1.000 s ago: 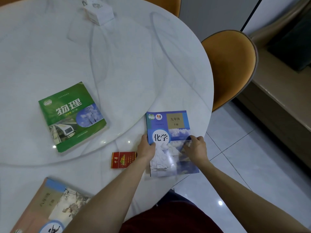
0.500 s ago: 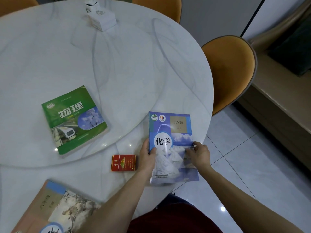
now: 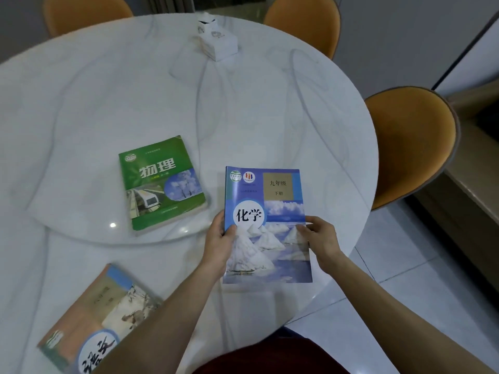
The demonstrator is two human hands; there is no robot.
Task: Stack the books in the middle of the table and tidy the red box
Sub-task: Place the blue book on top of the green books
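A blue chemistry book (image 3: 266,211) is held just above the near right part of the round white table (image 3: 108,103). My left hand (image 3: 220,242) grips its left edge and my right hand (image 3: 321,238) grips its right edge. A green physics book (image 3: 162,182) lies flat on the raised turntable, left of the blue book. A tan book (image 3: 100,317) with a painted cover lies at the near left, partly under my left forearm. The red box is hidden from view.
A white tissue box (image 3: 217,40) stands at the far side of the table. Orange chairs (image 3: 410,141) ring the table at the right and back. Tiled floor (image 3: 405,265) lies beyond the right edge.
Both hands have lifted the blue book and carried it up and away from the table edge. The red box, seen earlier by my left wrist, is now out of sight.
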